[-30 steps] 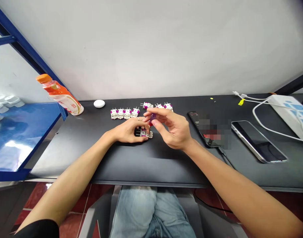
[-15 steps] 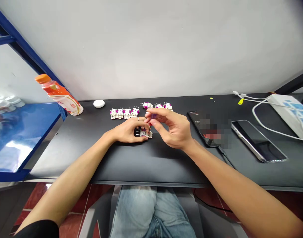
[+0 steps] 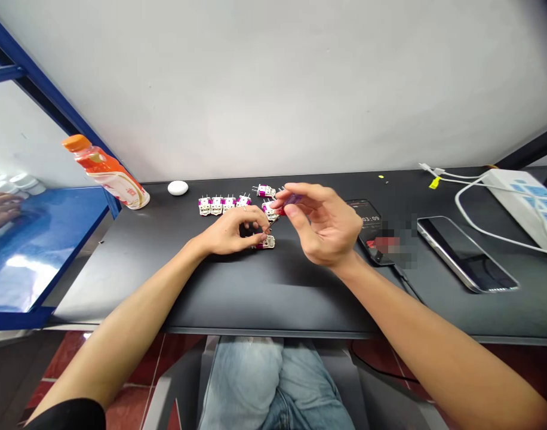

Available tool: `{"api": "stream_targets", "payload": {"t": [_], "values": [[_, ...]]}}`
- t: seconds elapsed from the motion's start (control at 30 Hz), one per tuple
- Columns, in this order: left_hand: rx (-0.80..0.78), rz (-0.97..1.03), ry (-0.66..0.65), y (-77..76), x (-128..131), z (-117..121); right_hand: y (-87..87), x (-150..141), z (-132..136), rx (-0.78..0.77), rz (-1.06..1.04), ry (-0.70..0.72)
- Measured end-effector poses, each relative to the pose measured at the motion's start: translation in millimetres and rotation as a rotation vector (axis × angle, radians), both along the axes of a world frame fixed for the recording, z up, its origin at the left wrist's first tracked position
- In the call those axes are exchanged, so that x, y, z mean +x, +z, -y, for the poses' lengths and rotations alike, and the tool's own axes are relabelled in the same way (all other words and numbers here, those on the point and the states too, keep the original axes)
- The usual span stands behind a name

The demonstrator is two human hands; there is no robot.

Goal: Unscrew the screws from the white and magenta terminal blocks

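Note:
My right hand grips a small screwdriver with a see-through purple and red handle, its thin shaft slanting down to the left. The screwdriver's tip reaches the fingertips of my left hand. My left hand is curled over a small white-and-purple pronged part lying on the table, the thumb against its left end. Fingers hide part of it. Behind my hands stand several like parts in a row. Another lies on its side, and one more is partly behind the screwdriver.
On the black table, an orange-capped bottle and a white oval object are at the left. To the right lie a plugged-in phone, a second phone and a white power strip with cables.
My right hand has drawn up and to the right with the screwdriver, its tip lifting off the pronged part. My left fingers have risen slightly towards the tip.

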State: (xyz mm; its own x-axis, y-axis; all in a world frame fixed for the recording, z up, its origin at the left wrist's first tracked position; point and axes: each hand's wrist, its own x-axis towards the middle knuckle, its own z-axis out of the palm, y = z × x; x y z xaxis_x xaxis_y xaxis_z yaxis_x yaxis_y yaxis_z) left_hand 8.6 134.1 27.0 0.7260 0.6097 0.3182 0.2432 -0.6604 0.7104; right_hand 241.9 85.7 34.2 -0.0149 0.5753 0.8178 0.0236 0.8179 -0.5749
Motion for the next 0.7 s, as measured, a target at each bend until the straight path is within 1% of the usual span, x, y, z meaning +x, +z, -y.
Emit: {"api": "stream_targets", "payload": {"t": [0.13,0.23,0.33,0.4,0.43,0.6,0.67,0.7], "values": [[0.054,0.007,0.162,-0.9,1.0,-1.6,2.4,0.3,-2.5,-0.047,-0.023,-0.098],[0.101,-0.024,0.243,-1.2,0.3,-2.4,2.7,1.0,-4.6,-0.093,0.003,-0.138],[0.131,-0.055,0.298,1.5,-2.6,-2.6,2.0,2.5,-6.9,-0.097,0.032,-0.148],[0.132,-0.093,0.275,5.1,-5.3,-2.4,1.3,3.7,-8.7,-0.098,0.049,-0.156],[0.126,-0.128,0.24,7.2,-6.6,-2.3,1.0,4.3,-9.5,-0.1,0.053,-0.159],[0.064,-0.286,0.008,18.5,-15.4,-3.4,-1.3,6.1,-12.7,-0.094,0.05,-0.141],[0.084,-0.302,-0.03,22.9,-21.8,-5.5,-2.5,6.3,-13.1,-0.104,0.069,-0.147],[0.111,-0.302,-0.018,25.0,-25.4,-6.9,-3.1,6.4,-13.3,-0.114,0.082,-0.153]]}}
